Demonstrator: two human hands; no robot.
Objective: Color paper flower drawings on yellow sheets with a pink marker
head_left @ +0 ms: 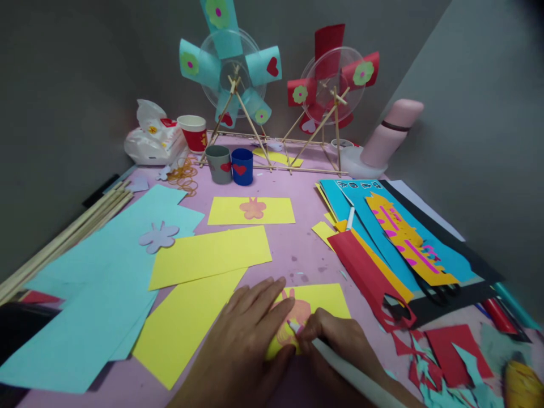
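Observation:
My left hand [250,334] lies flat with its fingers stretched over the left part of a yellow paper card [331,300]. The card carries a pink butterfly drawing [301,310], partly hidden under my fingers. In my right hand [335,340] is a white marker [348,371], its tip at the lower part of the drawing. Further back lies another yellow card [221,211] with a finished-looking pink butterfly. Two larger yellow strips [212,255] overlap to the left of my hands, near a lilac paper butterfly [159,237] resting on light blue sheets [102,283].
Two stick-framed wheels stand behind, one with blue paper blades [225,34], one with red [329,48]. Grey [219,170] and blue [242,173] paper rings sit before them. Right are coloured sheets [395,226], a pink bottle [393,133] and paper scraps [459,351]; wooden sticks [63,241] lie left.

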